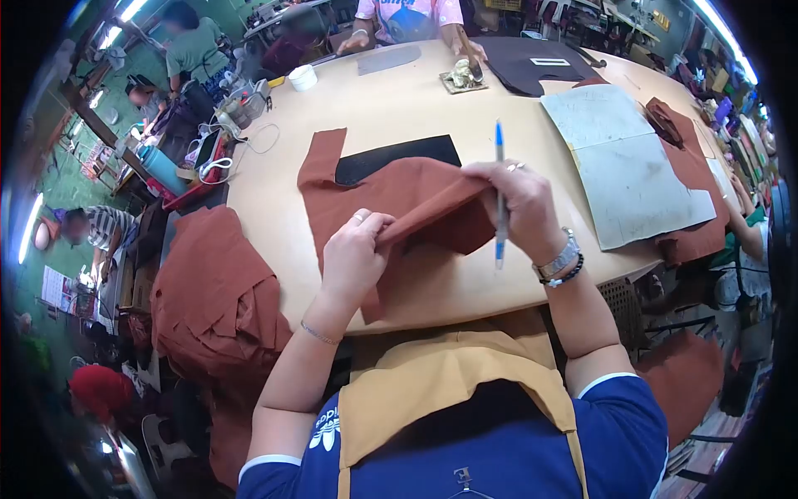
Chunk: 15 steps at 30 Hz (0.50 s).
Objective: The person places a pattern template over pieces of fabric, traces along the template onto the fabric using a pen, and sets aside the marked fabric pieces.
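My left hand (357, 249) pinches the near edge of a rust-brown cloth piece (332, 195), lifted partly off the table. My right hand (524, 200) grips the same cloth at its right end, with a blue-capped pen (499, 150) held upright along the fingers. Between the two hands the cloth edge is folded and stretched. Its left part, with a strip pointing away from me, lies on the table. Behind the cloth, partly covered by it, is a black flat piece (399, 158).
On the pale table (332, 104), a grey pattern sheet (623, 158) lies over brown cloth at right. Farther back are a white tub (302, 77), dark cloth (532, 62) and a co-worker's hands. Stacked brown cloth (212, 283) hangs at left, near a red tray (199, 187).
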{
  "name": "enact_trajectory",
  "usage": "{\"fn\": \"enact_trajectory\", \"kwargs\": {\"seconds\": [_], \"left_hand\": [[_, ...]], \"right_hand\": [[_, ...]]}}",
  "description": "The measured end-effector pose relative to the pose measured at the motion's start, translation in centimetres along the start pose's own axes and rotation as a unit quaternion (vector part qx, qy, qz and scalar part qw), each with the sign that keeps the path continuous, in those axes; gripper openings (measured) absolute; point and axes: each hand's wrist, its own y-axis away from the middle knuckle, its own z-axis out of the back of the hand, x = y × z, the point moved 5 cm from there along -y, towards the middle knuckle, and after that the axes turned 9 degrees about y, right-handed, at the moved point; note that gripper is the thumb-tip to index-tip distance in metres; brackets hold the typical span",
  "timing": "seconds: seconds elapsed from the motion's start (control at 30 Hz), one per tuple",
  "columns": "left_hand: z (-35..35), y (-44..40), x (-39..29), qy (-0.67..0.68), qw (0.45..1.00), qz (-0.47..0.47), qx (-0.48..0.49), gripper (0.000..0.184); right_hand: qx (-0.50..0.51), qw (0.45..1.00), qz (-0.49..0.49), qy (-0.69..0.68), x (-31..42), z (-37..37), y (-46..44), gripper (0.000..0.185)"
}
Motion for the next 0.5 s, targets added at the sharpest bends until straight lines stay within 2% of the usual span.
{"fn": "enact_trajectory", "kwargs": {"seconds": [0.03, 0.07, 0.13, 0.2, 0.27, 0.33, 0.4, 0.47, 0.5], "left_hand": [[0.0, 0.4, 0.6, -0.006, 1.000, 0.014, -0.005, 0.016], [-0.1, 1.0, 1.7, -0.011, 0.999, 0.029, -0.009, 0.016], [0.4, 2.3, 3.7, -0.004, 0.999, 0.048, -0.023, 0.016], [1.7, 3.3, 5.2, 0.026, 0.997, 0.056, -0.049, 0.015], [4.7, 4.5, 5.8, 0.240, 0.959, 0.113, -0.100, 0.015], [9.1, 5.1, 5.2, 0.314, 0.931, 0.035, -0.183, 0.015], [14.0, 5.8, 3.8, 0.379, 0.915, 0.053, -0.131, 0.011], [17.3, 5.5, 1.6, 0.411, 0.911, 0.026, 0.041, 0.013], [17.4, 4.7, 1.5, 0.329, 0.932, 0.051, 0.141, 0.014]], "right_hand": [[-0.032, 0.999, 0.012, -0.010, 0.0, 1.0, -0.4, 0.034], [-0.014, 0.999, -0.041, -0.028, 0.2, 2.3, -0.7, 0.032], [-0.072, 0.997, 0.027, -0.001, 1.1, 5.1, -1.7, 0.026], [-0.054, 0.998, 0.027, 0.020, 1.5, 7.1, -2.0, 0.021], [-0.033, 0.997, 0.046, 0.052, 2.4, 9.2, -2.3, 0.015], [0.020, 0.999, -0.009, 0.025, 3.1, 11.8, -2.5, 0.014], [0.078, 0.995, -0.037, -0.052, 2.6, 14.1, -2.5, 0.014], [0.093, 0.990, -0.036, -0.104, 1.7, 15.8, -3.1, 0.010], [0.089, 0.995, 0.000, -0.051, 1.8, 15.6, -3.8, 0.010]]}}
